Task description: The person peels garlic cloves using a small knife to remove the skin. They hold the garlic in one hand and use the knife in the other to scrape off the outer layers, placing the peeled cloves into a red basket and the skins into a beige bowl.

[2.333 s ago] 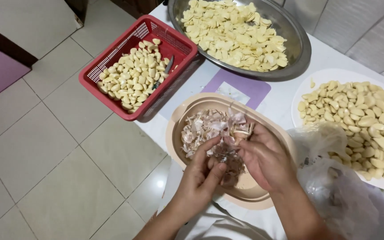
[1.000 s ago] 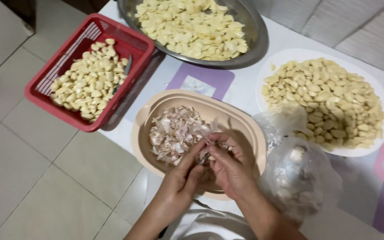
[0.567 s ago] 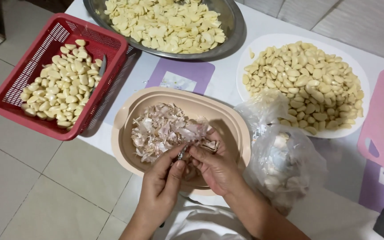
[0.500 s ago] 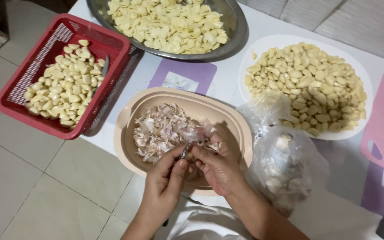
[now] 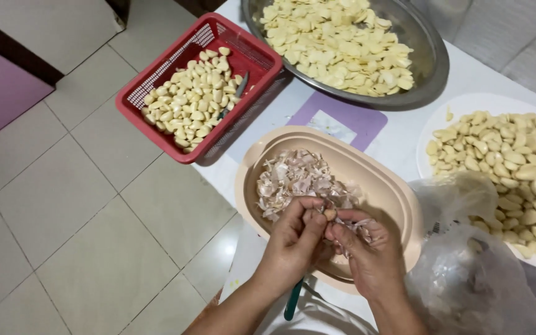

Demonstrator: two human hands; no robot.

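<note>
A white table (image 5: 398, 139) stood over pale floor tiles; above the beige oval plastic tub (image 5: 398, 192) of papery skins, the left hand (image 5: 294, 243) and right hand (image 5: 368, 254) both pinched one small garlic clove (image 5: 329, 214), fingers curled closed round it.

Basket (image 5: 156, 118): red, lattice-walled. Oval tub (image 5: 398, 192): beige. Peeled garlic cloves (image 5: 196, 99): pale yellow. Garlic skins (image 5: 293, 177): pinkish white. Mat (image 5: 367, 121): purple. Plate (image 5: 466, 105): white.

Head view, looking down (close), table (image 5: 398, 146)
</note>
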